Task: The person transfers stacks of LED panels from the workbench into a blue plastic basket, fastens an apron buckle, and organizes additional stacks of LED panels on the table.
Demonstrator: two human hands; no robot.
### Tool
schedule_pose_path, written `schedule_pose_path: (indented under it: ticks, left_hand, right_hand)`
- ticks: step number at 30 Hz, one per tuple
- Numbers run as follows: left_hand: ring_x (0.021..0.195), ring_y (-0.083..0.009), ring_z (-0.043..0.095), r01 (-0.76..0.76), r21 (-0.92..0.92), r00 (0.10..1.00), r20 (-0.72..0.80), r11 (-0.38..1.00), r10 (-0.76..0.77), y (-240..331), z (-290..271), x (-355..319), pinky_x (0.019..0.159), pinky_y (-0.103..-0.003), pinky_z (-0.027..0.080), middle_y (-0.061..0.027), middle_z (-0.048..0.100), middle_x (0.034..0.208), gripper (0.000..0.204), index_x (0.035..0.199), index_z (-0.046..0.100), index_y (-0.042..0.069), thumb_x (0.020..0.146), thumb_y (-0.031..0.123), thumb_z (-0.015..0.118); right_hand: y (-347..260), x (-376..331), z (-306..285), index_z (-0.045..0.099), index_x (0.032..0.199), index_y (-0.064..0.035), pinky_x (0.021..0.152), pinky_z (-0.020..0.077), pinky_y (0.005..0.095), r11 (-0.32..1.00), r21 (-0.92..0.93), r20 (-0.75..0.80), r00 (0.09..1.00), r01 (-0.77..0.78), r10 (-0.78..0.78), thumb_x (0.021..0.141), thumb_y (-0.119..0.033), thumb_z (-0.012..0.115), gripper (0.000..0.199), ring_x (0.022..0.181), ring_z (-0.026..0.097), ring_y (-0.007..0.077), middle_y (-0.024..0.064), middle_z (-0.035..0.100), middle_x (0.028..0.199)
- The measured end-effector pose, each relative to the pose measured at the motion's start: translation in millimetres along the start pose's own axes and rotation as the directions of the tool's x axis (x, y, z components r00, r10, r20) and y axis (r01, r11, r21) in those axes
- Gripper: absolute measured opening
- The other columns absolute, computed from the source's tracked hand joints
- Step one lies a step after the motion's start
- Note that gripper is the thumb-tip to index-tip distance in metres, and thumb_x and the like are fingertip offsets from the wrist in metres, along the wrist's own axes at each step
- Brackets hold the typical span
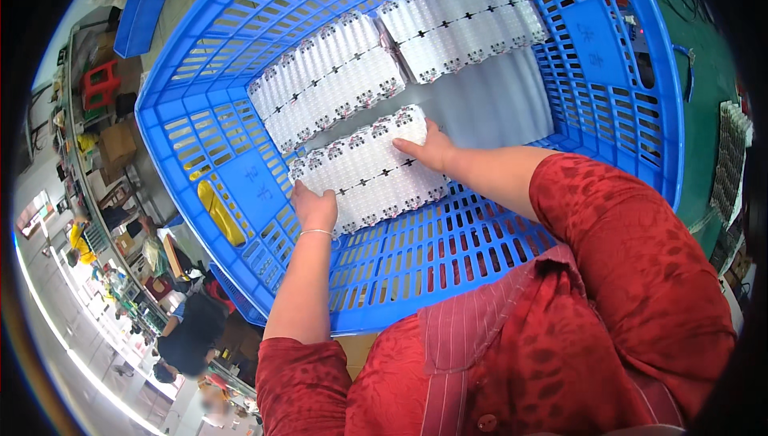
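Note:
Between my two hands is a white block of what look like thin panels (372,176), dotted all over, with small dark parts along its long edges and a dark line through its middle. My left hand (316,210) grips its left end, thumb on top. At the right end my right hand (430,150) holds it, thumb over the upper face and the other fingers hidden behind. The block is low inside a large blue plastic crate (250,190). Two similar white blocks lie farther in, one at the left (328,76) and one at the right (464,24).
A smooth grey sheet (496,100) shows on the crate's bottom. Stacked panels (730,164) stand outside at the right on a green floor. To the left are a red stool (101,84), a blue bin (140,22), crowded shelves and a person in dark clothing (192,334).

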State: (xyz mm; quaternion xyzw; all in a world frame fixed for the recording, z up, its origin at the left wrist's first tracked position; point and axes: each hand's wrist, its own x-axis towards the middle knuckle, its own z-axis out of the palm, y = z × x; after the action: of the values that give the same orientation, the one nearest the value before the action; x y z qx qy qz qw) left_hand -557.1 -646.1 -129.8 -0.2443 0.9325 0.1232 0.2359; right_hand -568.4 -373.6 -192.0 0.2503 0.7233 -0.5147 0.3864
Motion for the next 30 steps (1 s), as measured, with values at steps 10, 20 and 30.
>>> schedule_pose_path:
  ticks: [10, 20, 30]
  left_hand:
    - [0.115, -0.0374, 0.057, 0.002, -0.123, 0.985, 0.169, 0.992, 0.019, -2, -31, 3, 0.099, -0.038, 0.044, -0.0297, 0.057, 0.123, 0.080, 0.136, 0.037, -0.012, 0.071, 0.023, 0.068]
    - [0.115, -0.0409, 0.056, -0.036, -0.021, 0.994, 0.100, 0.999, 0.038, 17, -36, -4, 0.100, -0.041, 0.044, -0.0303, 0.056, 0.124, 0.074, 0.133, 0.039, -0.011, 0.072, 0.021, 0.065]
    - [0.131, -0.0391, 0.041, -0.521, 0.152, 0.852, 0.043, 0.840, 0.521, 51, -59, -29, 0.110, -0.042, 0.034, -0.0275, 0.043, 0.139, 0.054, 0.130, 0.050, -0.002, 0.081, 0.017, 0.063]
  right_hand:
    - [39, 4, -4, 0.020, 0.142, 0.0122, 0.112, 0.0300, 0.0358, 0.997, 0.036, 0.203, 0.976, 0.071, -0.077, 0.067, -0.059, 0.078, 0.118, 0.134, 0.038, 0.0353, 0.0277, 0.039, 0.142]
    - [69, 21, 3, 0.028, 0.140, 0.0115, 0.111, 0.0326, 0.0414, 0.985, 0.092, 0.241, 0.956, 0.149, -0.167, 0.069, -0.055, 0.079, 0.109, 0.132, 0.040, 0.0383, 0.0285, 0.038, 0.142]
    - [-38, -25, -144, 0.063, 0.114, 0.0028, 0.090, 0.0493, 0.0447, 0.286, -0.864, 0.492, 0.818, 0.415, 0.298, 0.092, -0.043, 0.052, 0.052, 0.106, 0.062, 0.0367, 0.0214, 0.066, 0.111]
